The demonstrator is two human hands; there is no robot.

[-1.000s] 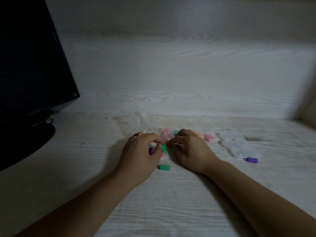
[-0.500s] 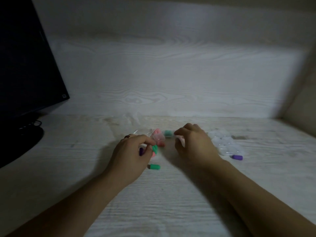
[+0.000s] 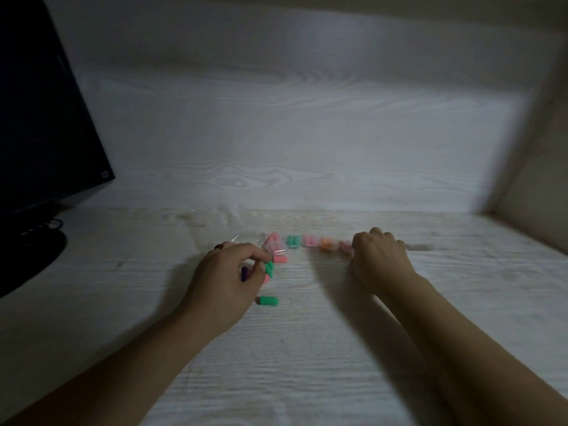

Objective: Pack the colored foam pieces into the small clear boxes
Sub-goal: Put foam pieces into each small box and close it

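Note:
My left hand rests on the desk with its fingers pinched on a green foam piece; a purple piece and a pink one sit under the same fingers. A loose green piece lies just in front of that hand. A small clear box holding pink foam stands right behind the fingertips. Further right runs a row of filled boxes: green, pink, orange. My right hand is curled at the row's right end, hiding whatever lies under it.
A black monitor on its round stand fills the left side. The wooden back wall rises behind the row, and a side wall closes off the right. Blurred clear boxes show right of my right hand.
My right hand has left the left hand and moved right along the desk to the end of the row. The left hand has kept its pinch in place.

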